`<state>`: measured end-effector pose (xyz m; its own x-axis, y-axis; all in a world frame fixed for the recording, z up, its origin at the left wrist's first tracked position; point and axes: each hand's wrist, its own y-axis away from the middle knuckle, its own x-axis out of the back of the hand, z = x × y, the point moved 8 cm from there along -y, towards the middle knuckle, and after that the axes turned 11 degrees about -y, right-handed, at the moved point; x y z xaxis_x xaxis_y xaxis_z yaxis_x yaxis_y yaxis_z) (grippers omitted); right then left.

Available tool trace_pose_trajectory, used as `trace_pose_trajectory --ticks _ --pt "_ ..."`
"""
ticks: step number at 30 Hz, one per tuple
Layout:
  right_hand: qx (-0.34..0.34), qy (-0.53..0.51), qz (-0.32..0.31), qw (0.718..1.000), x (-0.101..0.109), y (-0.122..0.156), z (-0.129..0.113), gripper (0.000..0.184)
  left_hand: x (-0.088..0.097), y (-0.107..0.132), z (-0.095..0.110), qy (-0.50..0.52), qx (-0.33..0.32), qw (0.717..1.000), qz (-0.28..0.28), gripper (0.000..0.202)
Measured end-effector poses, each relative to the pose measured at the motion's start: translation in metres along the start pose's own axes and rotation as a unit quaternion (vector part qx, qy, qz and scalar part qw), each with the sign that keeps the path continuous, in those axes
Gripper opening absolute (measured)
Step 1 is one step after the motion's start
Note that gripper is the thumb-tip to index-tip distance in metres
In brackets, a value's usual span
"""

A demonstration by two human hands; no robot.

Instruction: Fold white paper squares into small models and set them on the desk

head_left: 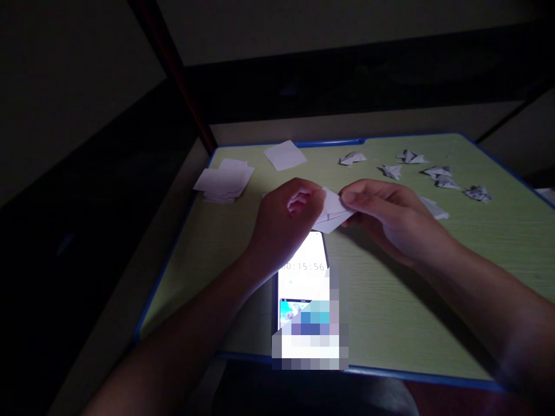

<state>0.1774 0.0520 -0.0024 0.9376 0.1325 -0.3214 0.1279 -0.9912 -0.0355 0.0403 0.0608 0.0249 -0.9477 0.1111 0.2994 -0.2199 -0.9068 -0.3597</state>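
1. Left forearm and right forearm lay nearest the camera, bare, running in from about 7 and 5 o'clock. Clock below centred on the folded paper.
2. Folded paper was held up off the green bench, between both sets of fingers, beyond the phone's far end. Layered flaps showed along its lower side.
3. Left grip: pinching the paper's 9 o'clock side, thumb and bent fingers pressed together; exact finger contact partly hidden.
4. Right grip: pinching the 3 o'clock corner, thumb on top, fingers underneath.
5. Handling, judged: very light, thin, fairly crisp. Single flaps probably bent easily; stacked layers likely stiffer and springy, prone to opening if let go. Surface looked dry and matte, so slip seemed a small risk; creasing or tearing a bigger one.
6. Where to hold: opposite edges, where layers stacked, with light thumb pressure. Loose flap at 6 o'clock looked a poor spot, likely to bend.
7. Phone lay at 7 o'clock, screen lit with timer digits, lower part pixelated.
8. Single sheet lay flat at 10 o'clock; paper stack, untidy, between 9 and 10.
9. Small folded shapes lay scattered from 1 to 3 o'clock. Flat paper piece at 3, partly behind the right grip.
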Motion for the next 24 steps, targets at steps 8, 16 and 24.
trace_pose_trajectory --ticks 8,16,24 --pt "0.024 0.021 0.013 0.999 0.001 0.001 -0.003 0.013 -0.002 0.001 0.0 -0.007 -0.003 1.0 -0.013 0.005" --pt "0.041 0.085 -0.019 0.995 -0.001 0.004 -0.006 0.013 -0.003 0.001 0.001 -0.008 -0.018 1.0 -0.017 0.008" --pt "0.038 0.14 -0.073 0.987 -0.015 0.01 -0.007 0.019 -0.01 0.004 0.005 -0.005 -0.029 0.998 -0.052 0.011"
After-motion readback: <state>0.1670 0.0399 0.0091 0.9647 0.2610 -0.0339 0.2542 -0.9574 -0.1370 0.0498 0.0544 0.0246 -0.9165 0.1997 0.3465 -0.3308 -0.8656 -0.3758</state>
